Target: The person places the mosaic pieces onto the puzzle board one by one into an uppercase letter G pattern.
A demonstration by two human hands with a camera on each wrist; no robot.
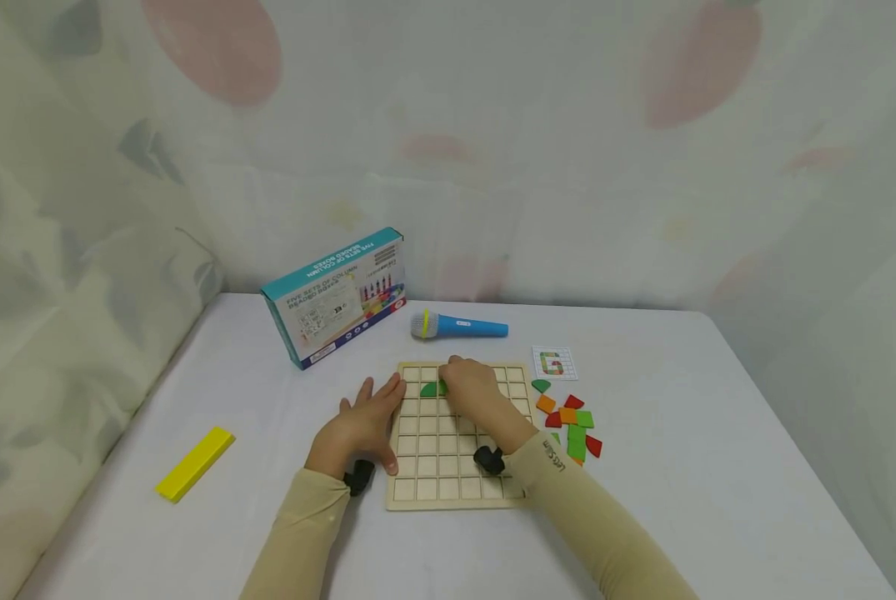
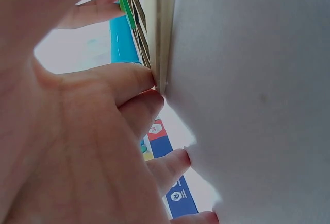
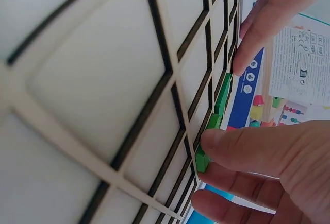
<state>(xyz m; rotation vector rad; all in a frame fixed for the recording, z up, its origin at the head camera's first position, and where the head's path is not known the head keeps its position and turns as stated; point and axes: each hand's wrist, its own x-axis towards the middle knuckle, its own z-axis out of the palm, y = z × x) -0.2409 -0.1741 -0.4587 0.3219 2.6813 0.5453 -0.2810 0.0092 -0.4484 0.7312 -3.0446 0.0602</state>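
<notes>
A wooden grid board (image 1: 427,465) lies flat on the table. My left hand (image 1: 357,429) rests at its left edge, fingers spread and fingertips against the side, as the left wrist view also shows. Over the upper rows of the board, my right hand (image 1: 478,396) pinches a green tile (image 3: 202,161) between thumb and fingers, at a grid cell. Right beside that tile, a green rounded tile (image 1: 428,390) sits in the second row. The right hand partly hides the held tile in the head view.
Loose red, orange and green tiles (image 1: 577,442) lie right of the board, some behind the right forearm. Above them is a pattern card (image 1: 555,363). A blue toy microphone (image 1: 470,327) and a box (image 1: 335,300) stand behind; a yellow bar (image 1: 196,464) lies left.
</notes>
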